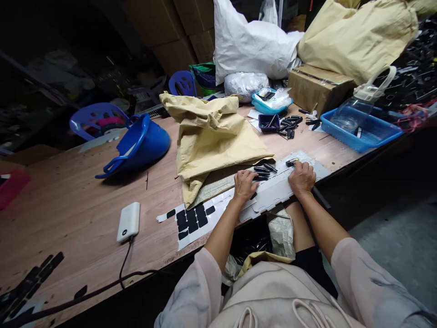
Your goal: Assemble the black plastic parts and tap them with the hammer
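My left hand (244,186) rests with curled fingers at the edge of a white cardboard strip (273,191), beside several slim black plastic pieces (262,172). What its fingertips pinch, if anything, is hidden. Closed in a fist, my right hand (302,178) grips a black-handled tool (321,198); the handle sticks out below the fist, and a small dark end shows above it. The tool's exact kind is unclear. Left of my left hand, a white sheet (218,206) carries rows of black rounded stickers (191,218).
A crumpled yellow sack (211,141) lies just beyond my hands. Farther back are a blue tray (362,132) with a clear jug, loose black parts (290,124) and a cardboard box (317,89). Leftward are a blue basin (146,141) and a cabled white power bank (129,222).
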`<state>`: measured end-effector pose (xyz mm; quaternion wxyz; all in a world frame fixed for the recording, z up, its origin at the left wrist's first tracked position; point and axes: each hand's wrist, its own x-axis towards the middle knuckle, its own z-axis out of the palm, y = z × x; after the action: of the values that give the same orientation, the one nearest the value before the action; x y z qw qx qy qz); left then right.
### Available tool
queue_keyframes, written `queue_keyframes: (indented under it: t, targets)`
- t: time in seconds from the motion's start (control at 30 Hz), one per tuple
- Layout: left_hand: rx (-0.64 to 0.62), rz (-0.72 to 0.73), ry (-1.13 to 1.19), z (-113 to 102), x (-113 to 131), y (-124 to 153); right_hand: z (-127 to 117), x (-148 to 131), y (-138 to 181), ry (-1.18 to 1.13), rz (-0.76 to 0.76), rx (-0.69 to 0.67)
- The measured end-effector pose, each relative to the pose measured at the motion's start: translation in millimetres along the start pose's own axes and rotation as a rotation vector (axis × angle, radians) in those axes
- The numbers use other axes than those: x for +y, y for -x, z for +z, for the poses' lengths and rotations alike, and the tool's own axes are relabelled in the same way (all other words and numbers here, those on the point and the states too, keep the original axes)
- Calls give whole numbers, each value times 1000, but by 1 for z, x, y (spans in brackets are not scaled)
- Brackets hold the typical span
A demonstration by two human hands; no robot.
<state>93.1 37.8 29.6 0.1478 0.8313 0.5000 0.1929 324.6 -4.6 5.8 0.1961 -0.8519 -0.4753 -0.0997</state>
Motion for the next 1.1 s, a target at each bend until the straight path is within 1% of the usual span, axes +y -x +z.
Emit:
queue_keyframes:
  t: [0.07, 0.13, 0.27, 0.37, 0.47, 0.53, 0.6, 0.67, 0.8, 0.9, 0.97, 1.0, 1.1]
  targets:
    - [-29, 0, -22, 5, -1, -8, 0, -1, 1, 6, -3, -2]
    - [-41, -12, -34, 8, -2, -10, -1, -1, 1, 14, -6, -5]
    - [-48, -29, -24, 9, -2, -2, -3, -1, 1, 20, 1, -17]
    - [-19, -11, 8, 2, -10, 14, -3, 0, 1, 2, -3, -15]
    - [51, -30, 39, -12, -31, 41, -2, 0, 1, -16, -2, 1]
    - [76, -74, 49, -20, -49, 60, -1, 0, 2, -25, 5, 18]
    - [61, -137, 60, -24, -64, 77, 1, 1, 1, -35, 12, 32]
    - [39, -190, 85, -24, -73, 88, 2, 4, -1, -55, 16, 37]
    - [55, -219, 156, -18, -75, 93, -2, 10, -7, -132, 38, 6]
    - [49, -224, 196, -17, -74, 89, -12, 3, 1, -240, 47, 32]
    - [43, -224, 209, -17, -75, 88, -20, -11, 19, -380, -38, 50]
    - [43, -222, 214, -17, -76, 88, -24, -21, 31, -473, -113, 27]
    - [56, -218, 230, -15, -77, 88, -30, -56, 72, -748, -360, -132]
